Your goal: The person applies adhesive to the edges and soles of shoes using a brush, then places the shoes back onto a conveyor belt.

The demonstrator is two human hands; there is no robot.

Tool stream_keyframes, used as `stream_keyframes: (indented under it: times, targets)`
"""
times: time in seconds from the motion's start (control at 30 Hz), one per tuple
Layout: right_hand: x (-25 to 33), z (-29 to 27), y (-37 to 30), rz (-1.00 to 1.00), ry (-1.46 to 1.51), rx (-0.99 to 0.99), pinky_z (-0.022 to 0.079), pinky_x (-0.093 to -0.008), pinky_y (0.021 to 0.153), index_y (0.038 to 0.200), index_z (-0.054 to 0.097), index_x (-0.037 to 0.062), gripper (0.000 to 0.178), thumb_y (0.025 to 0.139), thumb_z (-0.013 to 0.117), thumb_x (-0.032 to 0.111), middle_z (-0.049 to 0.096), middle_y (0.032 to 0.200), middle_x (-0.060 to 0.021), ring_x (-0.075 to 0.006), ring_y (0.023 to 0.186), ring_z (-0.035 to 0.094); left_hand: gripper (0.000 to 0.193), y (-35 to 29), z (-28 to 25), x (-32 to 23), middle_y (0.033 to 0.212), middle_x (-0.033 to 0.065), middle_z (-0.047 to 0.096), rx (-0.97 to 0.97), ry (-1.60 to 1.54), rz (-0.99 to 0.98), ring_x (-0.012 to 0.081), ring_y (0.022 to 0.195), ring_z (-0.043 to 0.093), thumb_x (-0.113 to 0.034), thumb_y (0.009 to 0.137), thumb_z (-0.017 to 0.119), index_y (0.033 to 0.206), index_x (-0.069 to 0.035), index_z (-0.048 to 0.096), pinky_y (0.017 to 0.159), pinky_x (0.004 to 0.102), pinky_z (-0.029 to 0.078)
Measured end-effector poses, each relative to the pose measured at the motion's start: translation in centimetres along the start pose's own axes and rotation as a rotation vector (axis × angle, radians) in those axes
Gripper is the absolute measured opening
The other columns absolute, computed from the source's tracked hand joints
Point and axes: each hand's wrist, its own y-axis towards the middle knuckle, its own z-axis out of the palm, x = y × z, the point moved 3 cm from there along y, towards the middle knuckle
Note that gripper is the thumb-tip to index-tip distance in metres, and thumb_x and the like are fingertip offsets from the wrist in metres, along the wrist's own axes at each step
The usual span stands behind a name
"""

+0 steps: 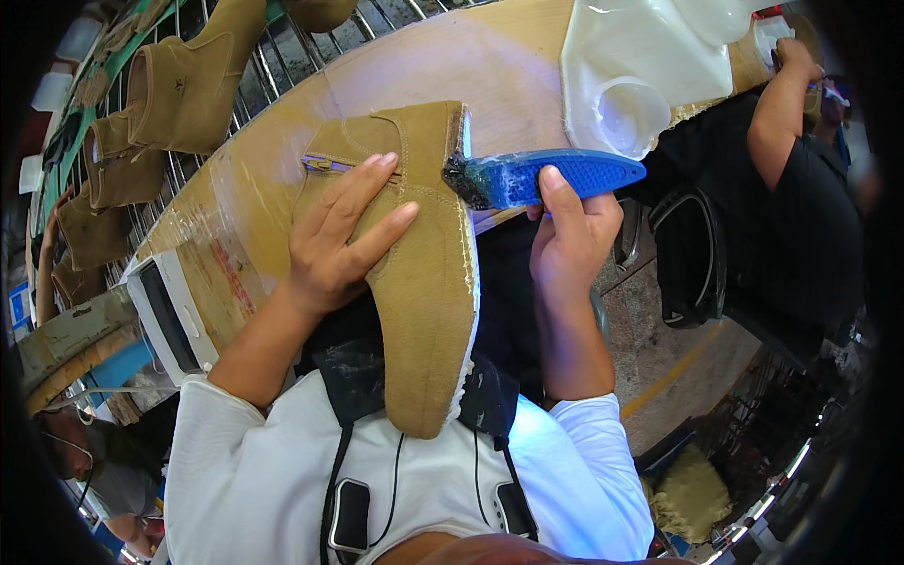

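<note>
A tan suede boot [424,273] lies on its side in front of me, toe toward my body. A zip shows on its shaft, and a white border runs along the sole edge. My left hand [334,240] grips the shaft, fingers spread over the suede, the thumb side toward the foot. In my right hand [576,231] is a glue brush with a blue textured handle [593,179], pinched between thumb and fingers. Its dark, clotted bristle end [468,181] touches the boot's sole edge near the heel.
A wooden worktable [424,61] curves ahead. On its right stands a white plastic container [650,56] with a round opening. More tan boots [193,89] stand on a metal rack at left, beside a white box-like frame [169,315]. Another person [800,207] sits at right.
</note>
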Motion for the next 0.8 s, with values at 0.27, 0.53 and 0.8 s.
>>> stream_keyframes:
  times: [0.27, 0.53, 0.8]
  targets:
    - [1.8, 0.4, -1.3, -0.063, -0.054, 0.058, 0.042, -0.0217, 0.064, 0.089, 0.059, -0.0020, 0.013, 0.085, 0.064, 0.010, 0.059, 0.080, -0.0025, -0.0067, 0.069, 0.052, 0.046, 0.3, -0.2, 0.0, 0.120, 0.0216, 0.058, 0.010, -0.024, -0.036, 0.0360, 0.106, 0.060, -0.009, 0.069, 0.071, 0.114, -0.012, 0.060, 0.087, 0.0386, 0.051]
    - [3.3, -1.4, -1.4, -0.078, -0.103, 0.178, 0.044, -0.0241, 0.072, 0.091, 0.061, -0.0029, 0.014, 0.084, 0.065, 0.009, 0.062, 0.086, -0.0052, -0.0089, 0.076, 0.055, 0.047, 0.7, -0.3, 0.2, 0.120, 0.0208, 0.058, 0.020, -0.039, -0.051, 0.0354, 0.106, 0.060, -0.011, 0.068, 0.072, 0.113, -0.011, 0.062, 0.086, 0.0378, 0.051]
    - [4.1, -0.7, -1.3, -0.030, -0.046, 0.172, 0.044, -0.0237, 0.074, 0.094, 0.061, -0.0033, 0.018, 0.082, 0.066, 0.008, 0.062, 0.088, -0.0045, -0.0087, 0.079, 0.055, 0.050, 1.4, -0.6, 0.0, 0.120, 0.0194, 0.059, 0.055, -0.018, -0.078, 0.0336, 0.107, 0.060, -0.011, 0.067, 0.073, 0.115, -0.012, 0.062, 0.088, 0.0378, 0.050]
